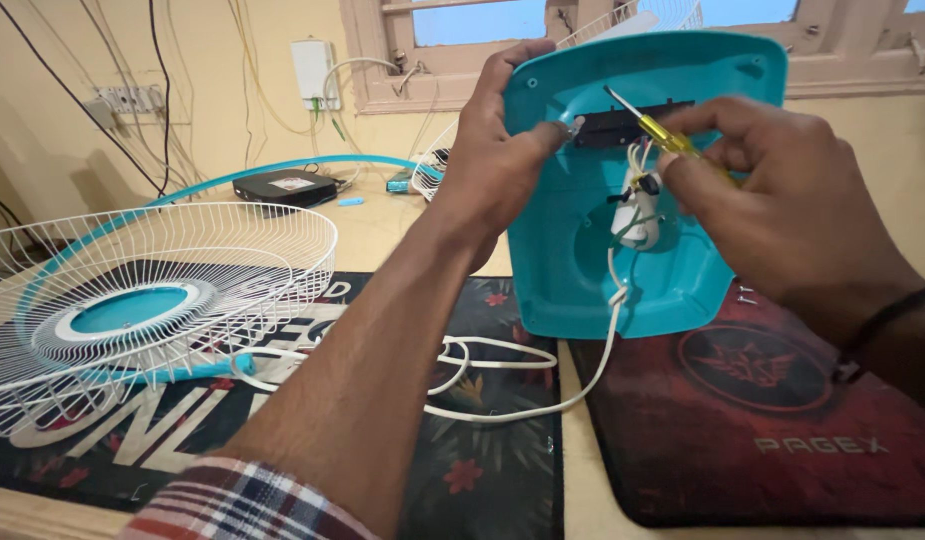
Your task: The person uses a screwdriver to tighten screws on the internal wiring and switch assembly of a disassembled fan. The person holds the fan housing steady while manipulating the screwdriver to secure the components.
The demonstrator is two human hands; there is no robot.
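White fan grille (pixel 132 300) (left side) cut off.

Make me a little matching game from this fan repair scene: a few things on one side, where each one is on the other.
Things:
1. screwdriver
2. teal fan base
3. wire fan guard
4. white cord

Places:
A. lying on the mat at left
B. in the right hand
C. gripped at its top edge by the left hand
D. trailing from the base across the mat

Pairs: 1-B, 2-C, 3-A, 4-D

Both hands raised, left hand (pixel 497 165) gripping, right hand (pixel 782 205) pinching.
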